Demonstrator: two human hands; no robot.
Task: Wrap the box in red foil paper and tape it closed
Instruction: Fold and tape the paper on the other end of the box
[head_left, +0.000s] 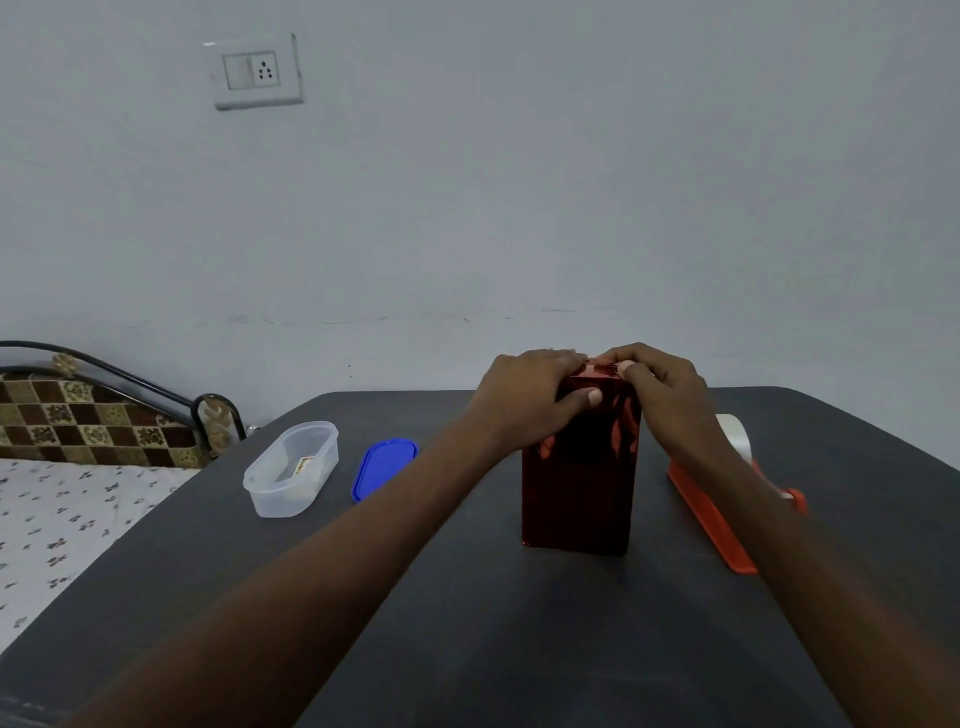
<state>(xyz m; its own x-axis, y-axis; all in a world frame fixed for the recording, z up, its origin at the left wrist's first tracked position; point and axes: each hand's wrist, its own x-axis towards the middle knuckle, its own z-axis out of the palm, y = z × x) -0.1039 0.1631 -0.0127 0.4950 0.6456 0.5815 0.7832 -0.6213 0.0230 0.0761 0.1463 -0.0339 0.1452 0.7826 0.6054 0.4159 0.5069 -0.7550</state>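
A tall box wrapped in shiny red foil paper (576, 499) stands upright on the dark table (467, 623), a little right of centre. My left hand (524, 402) grips its upper left side, thumb across the front face and fingers over the top edge. My right hand (660, 387) pinches the folded foil at the top of the box between thumb and fingers. A roll of clear tape (735, 436) sits in an orange dispenser (711, 525) just right of the box, partly hidden by my right forearm.
Left of the box lie a clear oval plastic container (291, 467) and its blue lid (382, 467). A bed with a floral sheet (67, 519) and a metal headboard adjoins the table's left side. A wall with a socket rises behind.
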